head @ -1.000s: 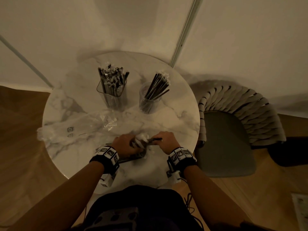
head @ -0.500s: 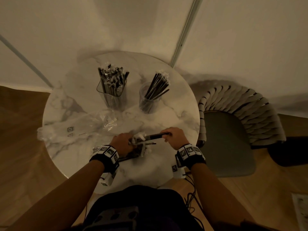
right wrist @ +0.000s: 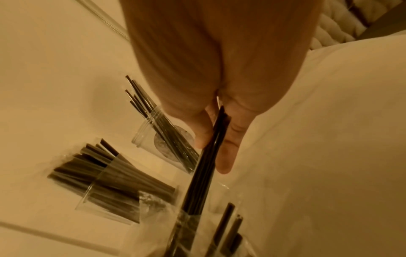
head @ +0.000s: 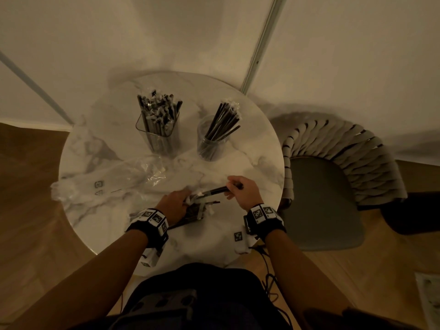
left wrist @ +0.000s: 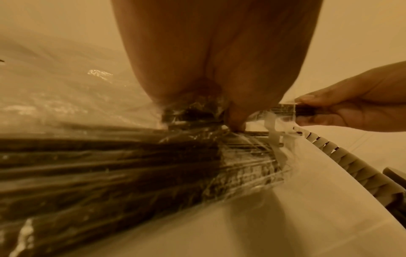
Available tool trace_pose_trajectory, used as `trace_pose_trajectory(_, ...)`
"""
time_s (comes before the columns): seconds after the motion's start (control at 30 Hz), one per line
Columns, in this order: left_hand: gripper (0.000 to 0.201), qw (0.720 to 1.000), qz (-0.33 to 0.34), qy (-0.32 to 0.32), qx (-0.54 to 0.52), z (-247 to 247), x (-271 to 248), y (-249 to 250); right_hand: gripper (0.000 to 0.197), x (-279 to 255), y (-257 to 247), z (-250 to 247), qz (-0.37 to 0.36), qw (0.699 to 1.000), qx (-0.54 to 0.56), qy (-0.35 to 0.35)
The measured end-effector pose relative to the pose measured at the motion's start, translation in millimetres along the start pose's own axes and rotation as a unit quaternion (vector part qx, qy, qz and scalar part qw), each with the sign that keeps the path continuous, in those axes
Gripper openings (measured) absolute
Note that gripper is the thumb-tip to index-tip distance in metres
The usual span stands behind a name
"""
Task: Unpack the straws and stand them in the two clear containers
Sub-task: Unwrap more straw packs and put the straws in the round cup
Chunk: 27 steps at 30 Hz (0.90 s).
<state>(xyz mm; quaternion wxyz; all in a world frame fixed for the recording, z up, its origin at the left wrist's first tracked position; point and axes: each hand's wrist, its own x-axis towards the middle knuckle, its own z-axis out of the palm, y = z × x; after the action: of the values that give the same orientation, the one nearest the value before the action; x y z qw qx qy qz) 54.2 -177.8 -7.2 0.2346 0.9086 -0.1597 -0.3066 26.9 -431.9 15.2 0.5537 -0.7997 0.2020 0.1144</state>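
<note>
At the near edge of the round table [head: 100, 163], the left hand [head: 175, 204] clamps the wrapped pack of straws [left wrist: 110, 165] flat while the right hand [head: 242, 191] pinches a few thin black straws [right wrist: 211, 147] at their ends, partway out of the crinkly film. They look light, stiff and slippery, so gripping several together near one end seems safest.

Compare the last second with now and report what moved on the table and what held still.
The right hand has drawn a few black straws out of the plastic pack, sliding rightward away from the left hand, which still pins the pack to the marble table. The square container, the round cup and the empty plastic bag have not moved.
</note>
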Motion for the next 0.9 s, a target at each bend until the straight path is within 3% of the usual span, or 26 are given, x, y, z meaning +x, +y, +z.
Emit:
trace_pose_trajectory(0.13, 0.036, 1.0, -0.013, -0.01, 0.003, -1, 1, -2, 0.012, 2, -5, -7, -0.008, 1.0, -0.024, -0.013)
trace_pose_trajectory(0.33, 0.035, 0.999, -0.03, -0.001, 0.016, -6, 4, 1, 0.011, 7, -16, -47, -0.004, 0.997, -0.077, 0.026)
trace_pose_trajectory(0.53, 0.069, 0.998, -0.046, 0.015, 0.031, -11, 10, 5, 0.009, 9, -29, -109, 0.005, 0.988, -0.11, 0.105)
trace_pose_trajectory(0.63, 0.085, 0.998, -0.019, 0.049, -0.028, -13, 11, 8, 0.009, 3, -39, -132, -0.005, 0.983, -0.097, 0.154)
trace_pose_trajectory(0.7, 0.085, 0.993, 0.011, 0.081, -0.086, -13, 12, 13, 0.011, -4, -47, -142, -0.016, 0.981, -0.085, 0.172)
trace_pose_trajectory(0.83, 0.055, 0.959, -0.001, 0.159, -0.233, -19, 18, 35, 0.015, -11, -65, -143, -0.038, 0.985, -0.052, 0.157)
trace_pose_trajectory(0.9, 0.051, 0.919, -0.041, 0.174, -0.35, -25, 23, 48, 0.012, -12, -72, -134, -0.039, 0.988, -0.028, 0.146)
